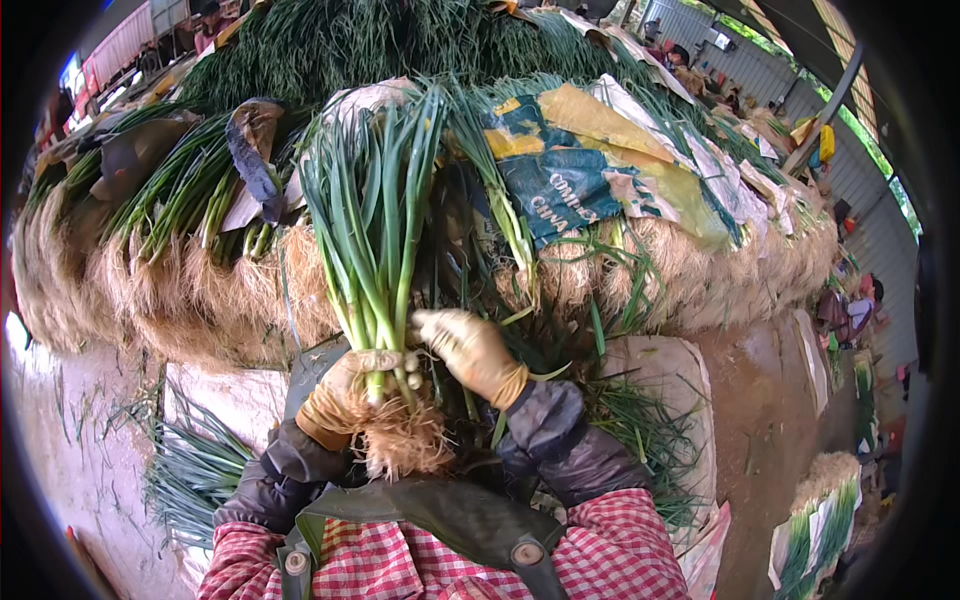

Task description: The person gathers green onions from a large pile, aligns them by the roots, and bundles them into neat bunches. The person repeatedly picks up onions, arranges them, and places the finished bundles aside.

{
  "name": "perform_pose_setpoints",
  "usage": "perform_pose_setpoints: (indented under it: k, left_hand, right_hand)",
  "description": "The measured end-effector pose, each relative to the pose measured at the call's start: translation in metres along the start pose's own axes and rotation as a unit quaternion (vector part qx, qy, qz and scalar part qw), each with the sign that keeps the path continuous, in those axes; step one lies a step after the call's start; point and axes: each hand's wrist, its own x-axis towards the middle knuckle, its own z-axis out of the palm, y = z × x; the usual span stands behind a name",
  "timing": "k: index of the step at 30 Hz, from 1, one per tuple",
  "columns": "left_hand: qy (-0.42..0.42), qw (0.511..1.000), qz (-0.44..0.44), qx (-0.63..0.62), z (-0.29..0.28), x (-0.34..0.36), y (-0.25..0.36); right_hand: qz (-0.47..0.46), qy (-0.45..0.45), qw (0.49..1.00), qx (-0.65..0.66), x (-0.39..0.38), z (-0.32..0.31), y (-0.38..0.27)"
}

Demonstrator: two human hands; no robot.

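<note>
I hold a bunch of green onions (372,230) upright, green leaves up and hairy pale roots (405,440) hanging below my hands. My left hand (345,390), in a tan rubber glove, is wrapped around the white stalks just above the roots. My right hand (470,350), also gloved, grips the same bunch from the right at the stalk base, fingers curled against it. Dark sleeve covers and a red checked shirt show at the bottom edge.
A big heap of green onions (190,270) with roots facing me fills the space ahead, partly covered by a blue and yellow sack (580,160). Loose leaves (195,470) lie on white sheeting at left. Tied bunches (820,520) stand at lower right. People sit far right.
</note>
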Motion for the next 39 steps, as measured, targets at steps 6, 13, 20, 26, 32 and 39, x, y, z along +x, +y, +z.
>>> perform_pose_setpoints:
  k: [6, 13, 20, 26, 32, 39]
  left_hand:
    - [-0.065, 0.995, 0.078, 0.021, -0.007, -0.003, 0.007]
    - [-0.077, 0.995, 0.053, 0.025, -0.021, -0.005, 0.013]
    - [-0.207, 0.966, 0.018, 0.151, 0.018, -0.005, 0.030]
    - [-0.135, 0.984, -0.060, 0.095, 0.035, -0.014, 0.031]
    - [-0.191, 0.893, -0.232, 0.335, -0.019, -0.069, 0.015]
    - [0.103, 0.862, 0.210, 0.449, -0.016, -0.068, 0.051]
  right_hand:
    - [0.378, 0.071, 0.841, -0.381, 0.070, -0.090, 0.111]
    - [0.132, 0.197, 0.832, -0.501, 0.045, -0.073, 0.061]
    - [0.153, -0.226, 0.768, 0.579, 0.057, 0.002, -0.031]
    - [0.062, -0.007, 0.754, 0.653, 0.078, -0.015, -0.066]
    - [0.099, 0.004, 0.707, 0.700, 0.098, -0.088, -0.039]
    - [0.215, 0.114, 0.843, 0.480, 0.097, -0.048, -0.020]
